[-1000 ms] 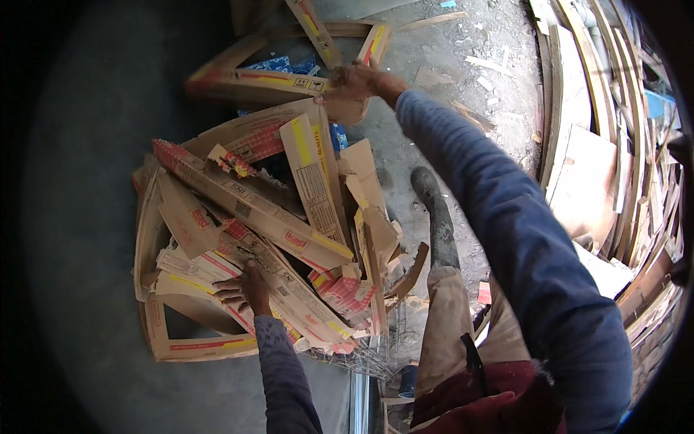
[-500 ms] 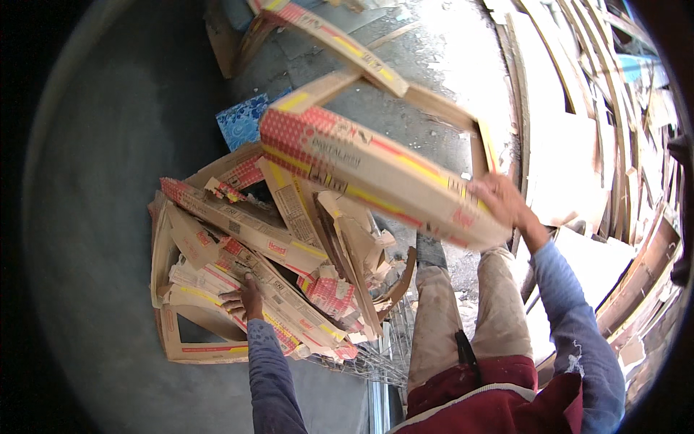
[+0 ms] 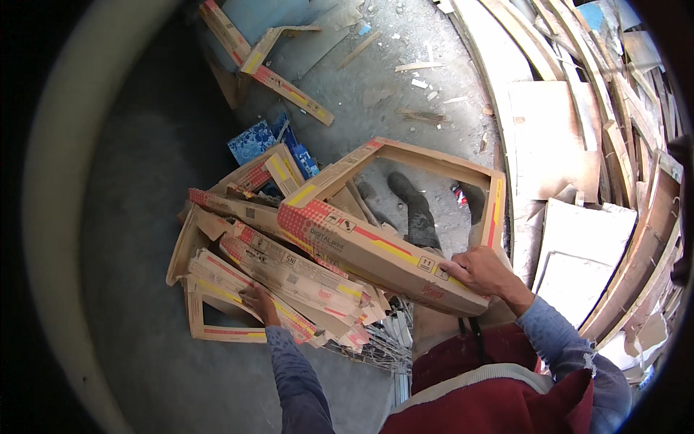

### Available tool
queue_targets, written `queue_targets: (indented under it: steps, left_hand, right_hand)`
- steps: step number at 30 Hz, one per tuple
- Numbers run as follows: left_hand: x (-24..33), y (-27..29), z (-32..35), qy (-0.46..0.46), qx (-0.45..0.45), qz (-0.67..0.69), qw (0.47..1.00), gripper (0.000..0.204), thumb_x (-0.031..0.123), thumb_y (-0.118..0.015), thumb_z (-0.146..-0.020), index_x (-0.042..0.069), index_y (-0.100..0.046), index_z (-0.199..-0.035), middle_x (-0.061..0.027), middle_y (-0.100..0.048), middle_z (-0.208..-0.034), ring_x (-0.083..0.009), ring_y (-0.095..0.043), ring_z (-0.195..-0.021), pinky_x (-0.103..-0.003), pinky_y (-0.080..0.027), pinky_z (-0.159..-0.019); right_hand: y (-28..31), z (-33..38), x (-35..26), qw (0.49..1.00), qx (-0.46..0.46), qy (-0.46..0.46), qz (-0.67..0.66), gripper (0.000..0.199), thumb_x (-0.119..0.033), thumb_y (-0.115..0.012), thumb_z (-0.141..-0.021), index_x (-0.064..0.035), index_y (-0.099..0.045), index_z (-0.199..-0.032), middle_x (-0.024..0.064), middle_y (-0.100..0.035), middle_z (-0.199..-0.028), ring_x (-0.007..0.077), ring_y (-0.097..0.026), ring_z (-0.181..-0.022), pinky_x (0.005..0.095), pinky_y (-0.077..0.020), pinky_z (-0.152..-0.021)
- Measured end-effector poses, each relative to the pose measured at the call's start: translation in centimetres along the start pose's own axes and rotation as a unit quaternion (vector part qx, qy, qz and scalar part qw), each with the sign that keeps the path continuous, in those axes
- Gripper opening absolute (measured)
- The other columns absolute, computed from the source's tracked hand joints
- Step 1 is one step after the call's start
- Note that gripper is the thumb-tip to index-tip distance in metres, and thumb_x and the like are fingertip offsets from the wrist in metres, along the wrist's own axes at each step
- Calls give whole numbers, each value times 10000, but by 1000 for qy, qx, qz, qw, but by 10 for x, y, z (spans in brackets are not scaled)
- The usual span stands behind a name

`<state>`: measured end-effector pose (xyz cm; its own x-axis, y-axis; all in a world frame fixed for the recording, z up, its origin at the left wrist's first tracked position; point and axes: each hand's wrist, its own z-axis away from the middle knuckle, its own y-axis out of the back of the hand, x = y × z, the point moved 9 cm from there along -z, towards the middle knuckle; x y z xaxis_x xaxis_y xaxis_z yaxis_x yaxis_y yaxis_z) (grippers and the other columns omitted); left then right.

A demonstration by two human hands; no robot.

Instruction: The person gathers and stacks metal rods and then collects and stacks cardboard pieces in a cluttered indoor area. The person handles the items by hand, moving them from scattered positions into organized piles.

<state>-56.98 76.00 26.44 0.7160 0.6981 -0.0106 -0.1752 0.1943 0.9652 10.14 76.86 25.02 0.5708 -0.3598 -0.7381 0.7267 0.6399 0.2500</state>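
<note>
My right hand (image 3: 483, 275) grips the near right corner of an open-centred cardboard frame (image 3: 394, 249), brown with red dotted, red and yellow bands. The frame is tilted, and its left end overlaps a heap of torn, flattened cardboard pieces (image 3: 289, 264). Through its opening my boots show. Closed at the lower left edge of the heap, my left hand (image 3: 262, 302) holds printed cardboard strips, its fingers partly hidden among them. Another cardboard frame (image 3: 228, 335) sticks out beneath that hand.
Bent cardboard strips (image 3: 293, 94) lie at the far left, near blue patterned boxes (image 3: 253, 143). Wood scraps (image 3: 423, 116) litter the floor. Along the right are long wooden strips (image 3: 582, 79) and pale boards (image 3: 584, 249). Thin metal wire or rods (image 3: 379, 343) lie below the heap.
My right hand has brought the cardboard frame lower and closer to my body, over the heap's right side. My left hand stays at the heap's edge. The view has shifted.
</note>
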Motion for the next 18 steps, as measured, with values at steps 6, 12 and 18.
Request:
queue_targets:
  steps: [6,12,18]
  left_hand:
    - [264,86,169,-286,120,186,932,674,382,-531,-1078,-40,-337,-1566,-267,-394,-1579,-400,-390,-1468,-473,-312,-1222]
    - [480,39,431,-639,-349,87,680,307,288,-558,-1031,27,-639,-1170,-230,-688,-1004,-435,-658,-956,-481,-529,-914]
    - [484,74,458,-538,-341,116,762,453,420,-557,-1041,34,-581,-805,-214,-570,-664,-443,-586,-639,-531,-425,-596]
  right_hand:
    - [14,42,-25,990,22,96,102,562,-488,-509,-1048,-67,-747,-762,208,-650,-623,415,-671,-608,517,-531,-630]
    - [52,90,-69,968,63,183,162,530,-417,-507,-1040,-50,-696,-708,197,-674,-652,439,-674,-616,529,-535,-621]
    - [141,147,-92,929,49,368,15,519,-369,-440,-1073,-31,-660,-747,199,-654,-696,417,-646,-740,511,-492,-843]
